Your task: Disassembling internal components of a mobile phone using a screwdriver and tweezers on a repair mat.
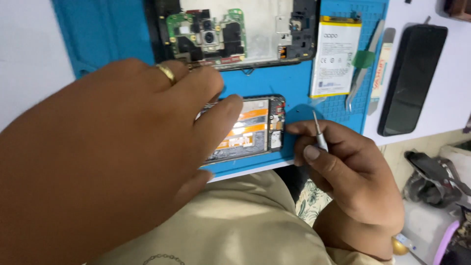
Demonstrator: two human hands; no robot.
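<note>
1. Opened phone (250,128), one of two on the blue mat (294,83), lies at the near edge of the mat, its back off, with orange strips and a small board showing inside.
2. My left hand (113,147) lies flat over the left part of this phone, fingers spread loosely, one fingertip resting on its far edge. One gold ring (166,73) sits on a finger.
3. My right hand (343,162) is just right of the phone, thumb and fingers pinched around one thin metal tool (319,132), tip pointing away from me beside the phone's right end.
4. Farther back lies the second opened phone (235,32), its green circuit board and camera exposed.
5. Right of it I count one white battery (335,56), then one pair of tweezers (360,73) and one flat pry tool (382,64).
6. One dark phone screen (412,78) lies on the white table (24,64), right of the mat.
</note>
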